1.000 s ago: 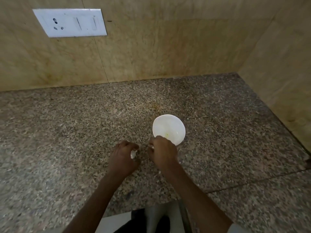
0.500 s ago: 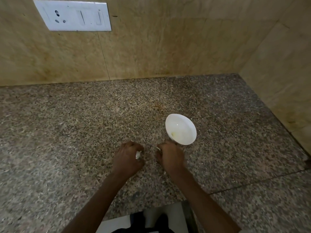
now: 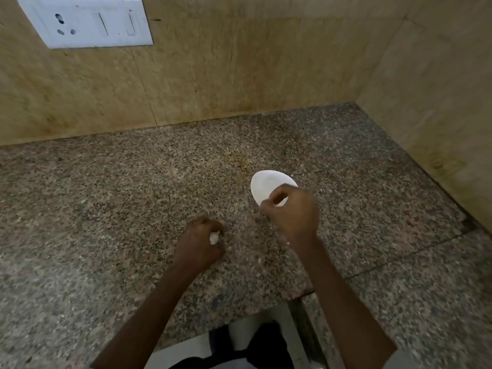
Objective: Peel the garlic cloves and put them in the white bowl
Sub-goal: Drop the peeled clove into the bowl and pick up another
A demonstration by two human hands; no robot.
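**peelnoob:** How's that garlic going to handle for you?

**kitchen_lurker:** Light and small, I'd guess, with dry papery skin that slides around. The clove under it should be firm but it bruises if you crush it. Right now your left hand is curled round the garlic, just above the counter; only a white bit pokes out past your thumb. I'd hold it by the fat middle and pick at the skin from the pointed tip.

**peelnoob:** And your other hand?

**kitchen_lurker:** Your right hand hangs over the near rim of the white bowl with the fingers bunched up. There's something pale between them, but I honestly can't tell if that's a clove or just the bowl showing through. The bowl looks light too, so I'd say a bump could skate it.

**peelnoob:** Surface?

**kitchen_lurker:** Speckled granite, hard and busy-looking, so peel scraps probably get lost on it. You're in a corner with tan stone wall behind and to the right, and there's a white switch plate up on the left.
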